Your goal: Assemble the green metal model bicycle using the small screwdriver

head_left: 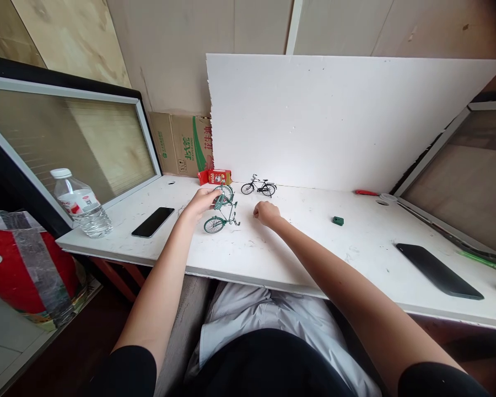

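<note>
A green model bicycle is tilted up on end above the white table, its handlebar toward me. My left hand is closed on it near the upper wheel, thumb over the wheel. To the right of it, my right hand is curled up low over the table, apart from the green bicycle. Its fingertips are hidden, so whether it holds anything small does not show. Behind both hands a black model bicycle stands upright on its wheels near the white backboard.
Leftward on the table are a phone and a water bottle. A small red box sits by a carton at the back. To the right lie a small green block, a red-handled tool and a dark tablet-like slab.
</note>
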Tool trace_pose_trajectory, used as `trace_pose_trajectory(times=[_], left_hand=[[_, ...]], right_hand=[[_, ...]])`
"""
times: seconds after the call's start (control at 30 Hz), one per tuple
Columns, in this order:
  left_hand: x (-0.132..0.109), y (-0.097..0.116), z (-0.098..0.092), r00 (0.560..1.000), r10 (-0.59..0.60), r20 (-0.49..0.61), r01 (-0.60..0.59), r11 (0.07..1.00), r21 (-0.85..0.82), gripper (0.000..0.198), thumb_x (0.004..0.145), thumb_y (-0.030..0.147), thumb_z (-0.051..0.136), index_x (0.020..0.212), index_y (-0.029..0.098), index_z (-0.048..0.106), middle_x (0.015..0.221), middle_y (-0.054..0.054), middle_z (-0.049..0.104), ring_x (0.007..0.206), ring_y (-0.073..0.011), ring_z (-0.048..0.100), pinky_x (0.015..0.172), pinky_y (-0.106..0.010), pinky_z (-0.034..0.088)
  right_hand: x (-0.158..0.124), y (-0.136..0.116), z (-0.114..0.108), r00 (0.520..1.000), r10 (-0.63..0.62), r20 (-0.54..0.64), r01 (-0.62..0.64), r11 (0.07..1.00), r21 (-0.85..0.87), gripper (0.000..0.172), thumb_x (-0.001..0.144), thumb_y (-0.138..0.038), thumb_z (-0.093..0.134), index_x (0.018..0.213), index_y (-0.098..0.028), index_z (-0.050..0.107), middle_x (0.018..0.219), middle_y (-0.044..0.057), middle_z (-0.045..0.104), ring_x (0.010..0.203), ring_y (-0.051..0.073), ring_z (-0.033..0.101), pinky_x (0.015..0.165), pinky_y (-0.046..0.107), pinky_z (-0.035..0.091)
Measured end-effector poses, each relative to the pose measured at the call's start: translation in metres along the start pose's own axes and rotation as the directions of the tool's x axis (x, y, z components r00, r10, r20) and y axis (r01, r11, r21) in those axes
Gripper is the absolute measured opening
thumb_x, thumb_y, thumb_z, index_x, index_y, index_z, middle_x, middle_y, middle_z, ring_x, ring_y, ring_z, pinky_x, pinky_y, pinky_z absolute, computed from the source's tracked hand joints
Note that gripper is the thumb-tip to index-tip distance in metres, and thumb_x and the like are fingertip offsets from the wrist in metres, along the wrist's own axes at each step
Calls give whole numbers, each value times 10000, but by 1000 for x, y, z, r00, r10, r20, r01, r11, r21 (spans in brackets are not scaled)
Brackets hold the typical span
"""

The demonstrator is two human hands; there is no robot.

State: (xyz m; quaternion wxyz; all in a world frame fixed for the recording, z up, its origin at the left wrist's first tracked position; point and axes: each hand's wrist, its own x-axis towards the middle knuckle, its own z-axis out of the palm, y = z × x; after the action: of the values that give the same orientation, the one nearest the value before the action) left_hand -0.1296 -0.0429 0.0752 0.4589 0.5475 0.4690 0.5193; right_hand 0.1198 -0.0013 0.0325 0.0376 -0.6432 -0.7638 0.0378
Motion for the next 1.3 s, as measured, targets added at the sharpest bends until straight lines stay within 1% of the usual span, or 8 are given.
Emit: trace_pose_trajectory(times=[0.17, 0.33, 0.5, 0.67, 0.83, 1.03, 1.17, 1.3], left_hand=[[-6, 2, 2, 1000, -10, -8, 10, 1000, 13, 275, 823, 430, 808, 924, 176, 780, 1060, -95, 797, 925, -202, 691, 785, -293, 476], [3, -3, 2, 998, -52, -21, 52, 999, 2, 227, 812, 393, 793, 870, 178, 751, 1008, -87, 788, 895, -203, 685, 775, -300, 484], [9, -7, 1, 999, -40, -23, 41, 999, 13, 247, 795, 411, 792, 886, 184, 756, 1008, -89, 791, 900, -210, 687, 756, -301, 480], [6, -4, 0, 999, -35, -22, 35, 999, 15, 235, 780, 408, 789, 843, 185, 749, 975, -84, 793, 876, -205, 682, 736, -293, 472], [-3, -3, 1, 999, -36, -33, 36, 999, 18, 234, 786, 407, 804, 843, 188, 744, 978, -84, 792, 893, -209, 685, 756, -292, 486], [0, -5, -1, 1000, -26, -15, 26, 1000, 15, 240, 775, 413, 807, 822, 185, 750, 951, -92, 787, 854, -205, 685, 746, -303, 494], [-6, -1, 1, 999, -40, -11, 40, 999, 9, 218, 776, 387, 841, 825, 193, 754, 989, -98, 793, 889, -219, 690, 772, -319, 505], [-11, 1, 8, 998, -45, 45, 45, 999, -7, 243, 775, 401, 861, 807, 194, 736, 967, -94, 779, 895, -213, 677, 802, -327, 521]], right_hand=[[-2, 11, -1, 1000, -17, -13, 17, 999, 27, 295, 913, -65, 676, 1137, -192, 821, 1210, 121, 810, 1017, 216, 756, 780, 259, 513], [-8, 1, -4, 998, -69, -2, 69, 998, 6, 300, 910, -50, 672, 1106, -210, 832, 1179, 101, 819, 1014, 206, 760, 784, 243, 501], [-13, -16, -5, 997, -80, -3, 80, 993, -85, 263, 929, -54, 637, 1086, -163, 818, 1195, 156, 800, 1010, 251, 759, 797, 290, 506], [-13, -25, -2, 994, -109, 3, 107, 977, -182, 317, 957, -41, 575, 1157, -149, 797, 1240, 187, 776, 1062, 259, 756, 833, 306, 518], [-15, -30, 7, 986, -167, -5, 160, 950, -267, 290, 939, -52, 602, 1157, -104, 786, 1229, 232, 755, 1075, 283, 747, 878, 338, 529], [-20, -37, 21, 969, -239, -53, 213, 929, -304, 331, 940, -26, 584, 1227, -65, 742, 1247, 272, 713, 1153, 315, 693, 910, 351, 508], [-19, -32, 19, 969, -239, -66, 212, 938, -276, 304, 949, -20, 555, 1194, -60, 731, 1225, 271, 714, 1134, 320, 667, 895, 359, 499], [-24, -15, 10, 963, -243, -116, 218, 956, -195, 296, 1038, -104, 473, 1249, -99, 681, 1250, 237, 712, 1218, 314, 589, 873, 330, 492]])
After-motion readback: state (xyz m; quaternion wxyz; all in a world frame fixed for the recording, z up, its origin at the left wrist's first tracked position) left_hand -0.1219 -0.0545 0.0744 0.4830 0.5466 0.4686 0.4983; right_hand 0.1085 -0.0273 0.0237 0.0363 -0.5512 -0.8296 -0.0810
